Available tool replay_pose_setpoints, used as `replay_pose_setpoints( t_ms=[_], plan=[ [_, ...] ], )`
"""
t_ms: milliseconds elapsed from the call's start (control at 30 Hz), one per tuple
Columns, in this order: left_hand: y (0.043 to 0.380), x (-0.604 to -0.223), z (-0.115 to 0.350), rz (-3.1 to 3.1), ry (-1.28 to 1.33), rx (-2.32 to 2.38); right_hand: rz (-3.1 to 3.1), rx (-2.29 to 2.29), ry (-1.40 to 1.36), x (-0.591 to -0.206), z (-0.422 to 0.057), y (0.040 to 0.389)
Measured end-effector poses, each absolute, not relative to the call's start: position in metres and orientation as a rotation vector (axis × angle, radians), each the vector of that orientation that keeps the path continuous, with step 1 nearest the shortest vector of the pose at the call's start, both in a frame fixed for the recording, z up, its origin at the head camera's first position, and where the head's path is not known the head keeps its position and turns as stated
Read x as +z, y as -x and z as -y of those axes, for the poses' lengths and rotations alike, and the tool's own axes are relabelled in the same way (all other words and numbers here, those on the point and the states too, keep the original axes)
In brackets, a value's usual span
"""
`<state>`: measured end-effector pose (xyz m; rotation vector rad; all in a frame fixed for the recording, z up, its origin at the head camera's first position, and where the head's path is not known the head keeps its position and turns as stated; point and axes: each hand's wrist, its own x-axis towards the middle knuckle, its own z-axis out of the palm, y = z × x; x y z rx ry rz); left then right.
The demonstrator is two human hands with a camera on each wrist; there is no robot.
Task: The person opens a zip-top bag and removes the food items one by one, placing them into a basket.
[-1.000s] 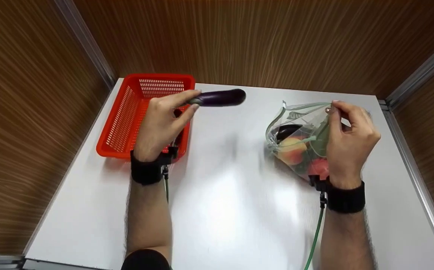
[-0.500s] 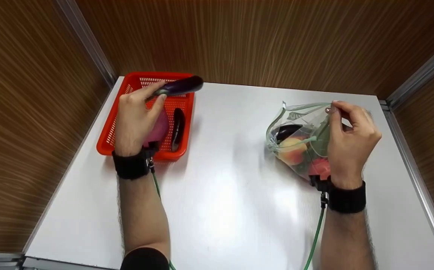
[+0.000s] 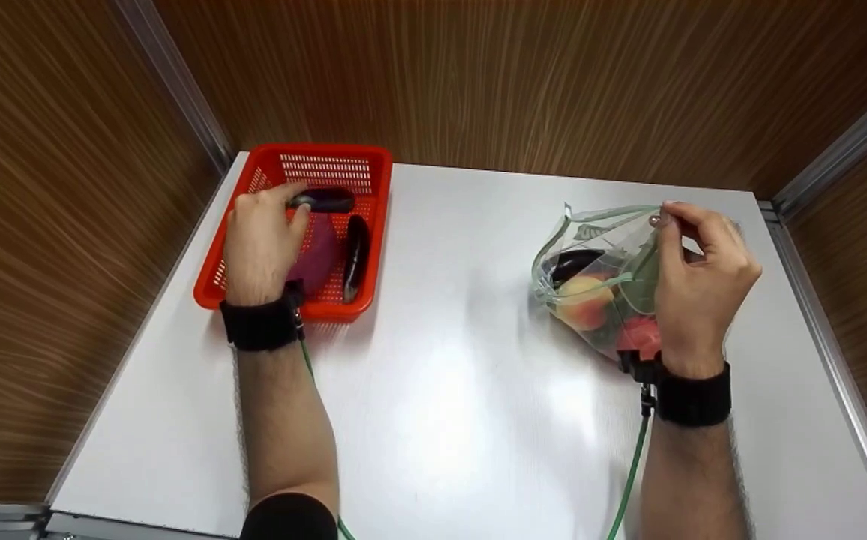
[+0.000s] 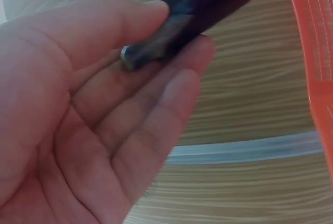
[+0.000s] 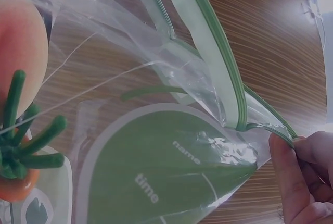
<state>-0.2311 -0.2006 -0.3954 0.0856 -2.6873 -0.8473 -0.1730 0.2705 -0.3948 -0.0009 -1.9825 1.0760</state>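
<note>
My left hand [image 3: 261, 244] pinches a dark purple eggplant [image 3: 332, 200] by its stem end, at the far side of the red plastic basket [image 3: 197, 289]. The left wrist view shows thumb and fingers on that eggplant's stem cap [image 4: 164, 34]. Beside it in the basket lie another eggplant [image 3: 357, 255] and a purple-pink rounded thing [image 3: 321, 255], partly hidden by the hand. My right hand [image 3: 703, 281] pinches the green zip edge of a clear bag [image 3: 637, 289], whose mouth gapes. Inside are a peach [image 3: 585, 301], a dark eggplant [image 3: 577, 264] and a red item [image 3: 639, 335].
In the right wrist view, an orange-red piece with a green stem [image 5: 21, 156] also shows in the bag. White tabletop [image 3: 433, 360] lies between basket and bag. Wood-grain walls [image 3: 463, 82] enclose the back and sides. Green cables [image 3: 632, 465] trail from both wrists.
My left hand has carried the eggplant leftward from over the table and lowered it into the basket. My right hand keeps its hold on the bag's edge.
</note>
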Motion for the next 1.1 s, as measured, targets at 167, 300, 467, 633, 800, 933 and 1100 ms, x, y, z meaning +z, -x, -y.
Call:
replay_pose_setpoints(
  t_ms=[167, 300, 467, 633, 800, 933, 1100],
  plan=[
    [0.235, -0.401, 0.201, 2.767, -0.133, -0.807, 1.992, 1.063, -0.002, -0.396, -0.273, 0.173],
    [0.24, -0.408, 0.199, 2.781, -0.148, -0.751, 1.998, 1.081, 0.023, -0.396, -0.273, 0.173],
    [0.243, -0.414, 0.199, 2.805, -0.162, -0.713, 1.984, 1.093, 0.019, -0.395, -0.271, 0.172],
    [0.245, -0.418, 0.199, 2.854, -0.174, -0.724, 1.987, 1.077, -0.009, -0.395, -0.273, 0.172],
    [0.247, -0.42, 0.201, 2.901, -0.167, -0.767, 1.994, 1.073, -0.015, -0.396, -0.274, 0.172],
    [0.249, -0.42, 0.201, 2.924, -0.146, -0.783, 2.004, 1.054, -0.025, -0.396, -0.275, 0.172],
    [0.248, -0.419, 0.2, 2.932, -0.14, -0.785, 2.001, 1.059, -0.024, -0.395, -0.274, 0.172]
  ],
)
